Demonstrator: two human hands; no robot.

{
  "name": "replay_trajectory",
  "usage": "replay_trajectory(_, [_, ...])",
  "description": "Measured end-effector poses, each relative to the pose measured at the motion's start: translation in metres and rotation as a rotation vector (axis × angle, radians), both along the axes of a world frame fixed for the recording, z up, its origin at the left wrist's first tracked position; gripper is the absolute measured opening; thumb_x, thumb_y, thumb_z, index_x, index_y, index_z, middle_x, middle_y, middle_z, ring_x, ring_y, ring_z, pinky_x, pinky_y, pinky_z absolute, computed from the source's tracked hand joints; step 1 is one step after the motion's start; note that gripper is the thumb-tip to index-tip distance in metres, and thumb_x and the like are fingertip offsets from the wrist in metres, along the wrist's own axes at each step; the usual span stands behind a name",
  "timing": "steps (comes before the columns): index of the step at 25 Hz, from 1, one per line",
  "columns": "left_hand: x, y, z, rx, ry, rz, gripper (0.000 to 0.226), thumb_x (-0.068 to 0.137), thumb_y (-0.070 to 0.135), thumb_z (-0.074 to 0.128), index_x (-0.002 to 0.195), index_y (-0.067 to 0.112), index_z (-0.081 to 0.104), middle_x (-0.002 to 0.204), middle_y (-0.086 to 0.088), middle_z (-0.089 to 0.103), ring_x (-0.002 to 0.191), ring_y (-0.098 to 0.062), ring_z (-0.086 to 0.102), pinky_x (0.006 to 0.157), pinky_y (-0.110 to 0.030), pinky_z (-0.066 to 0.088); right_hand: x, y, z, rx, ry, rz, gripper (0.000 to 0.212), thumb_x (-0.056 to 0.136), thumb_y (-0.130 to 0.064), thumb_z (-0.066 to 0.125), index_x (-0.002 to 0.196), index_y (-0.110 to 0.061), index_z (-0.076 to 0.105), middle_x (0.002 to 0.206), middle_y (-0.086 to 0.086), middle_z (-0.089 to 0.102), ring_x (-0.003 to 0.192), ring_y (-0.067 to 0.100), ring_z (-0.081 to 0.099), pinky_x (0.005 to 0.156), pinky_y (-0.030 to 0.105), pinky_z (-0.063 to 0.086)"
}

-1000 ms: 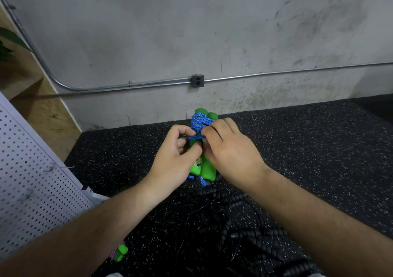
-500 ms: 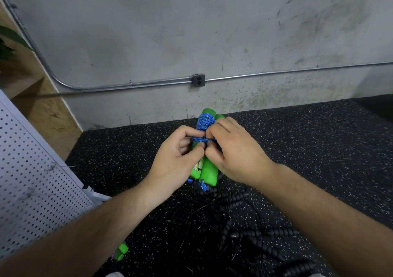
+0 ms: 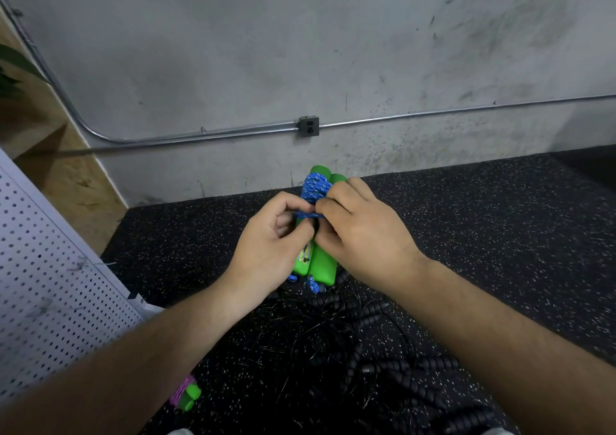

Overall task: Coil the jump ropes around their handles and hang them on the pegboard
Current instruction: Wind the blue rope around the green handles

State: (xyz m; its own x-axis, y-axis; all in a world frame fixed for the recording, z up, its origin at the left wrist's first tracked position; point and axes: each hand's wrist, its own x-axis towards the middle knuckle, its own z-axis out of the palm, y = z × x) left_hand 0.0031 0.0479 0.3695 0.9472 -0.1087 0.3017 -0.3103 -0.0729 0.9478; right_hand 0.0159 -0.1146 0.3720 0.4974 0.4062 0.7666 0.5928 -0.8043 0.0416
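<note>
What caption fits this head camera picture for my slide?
Left hand and right hand pinch the blue rope wound around two green handles over a speckled black mat.

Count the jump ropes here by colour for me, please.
Blue rope, wound on green handles, pinched by left hand and right hand: 1
Pink rope, bottom left under the arm: 1
Black ropes, one tangled heap, not separable: at least 1
Total: at least 3
</note>
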Motion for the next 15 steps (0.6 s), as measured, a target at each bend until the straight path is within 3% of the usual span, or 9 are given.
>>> replay_trajectory(4, [-0.0016,-0.0015,-0.0003,0.044,0.008,-0.050,0.024,0.095,-0.005,0.061,0.095,0.019,0.065,0.074,0.012,0.070,0.070,0.000,0.061,0.070,-0.014,0.046,0.0013,-0.0047,0.0047,0.095,0.228,0.077,0.022,0.085,-0.023,0.052,0.083,-0.005,0.065,0.088,0.006,0.054,0.087,0.026,0.048,0.077,0.037,0.045])
replay_trajectory(7, [-0.0005,-0.0017,0.0004,0.017,0.025,-0.079,0.019,0.096,-0.002,0.062,0.098,0.017,0.066,0.080,0.005,0.073,0.076,-0.006,0.064,0.074,-0.018,0.049,0.0009,-0.0038,0.0040,0.263,0.432,0.122,0.030,0.087,-0.032,0.044,0.081,-0.008,0.062,0.089,-0.001,0.044,0.090,0.021,0.041,0.083,0.027,0.036])
replay_trajectory(11, [-0.0048,-0.0038,0.0000,0.009,0.065,-0.083,0.013,0.098,0.007,0.062,0.100,0.019,0.065,0.080,0.000,0.072,0.072,-0.010,0.059,0.068,-0.023,0.046,0.0019,-0.0038,0.0048,0.365,0.565,0.098,0.038,0.084,-0.041,0.038,0.076,-0.011,0.061,0.094,0.002,0.042,0.097,0.016,0.035,0.090,0.010,0.025])
replay_trajectory(15, [-0.0050,-0.0041,-0.0011,-0.022,0.076,-0.081,0.013,0.100,0.011,0.061,0.097,0.024,0.061,0.078,-0.015,0.066,0.070,-0.021,0.049,0.065,-0.035,0.038,0.0011,-0.0045,0.0086,0.431,0.687,0.097,0.038,0.083,-0.043,0.034,0.068,-0.016,0.056,0.101,-0.002,0.042,0.106,0.015,0.035,0.093,0.006,0.018])
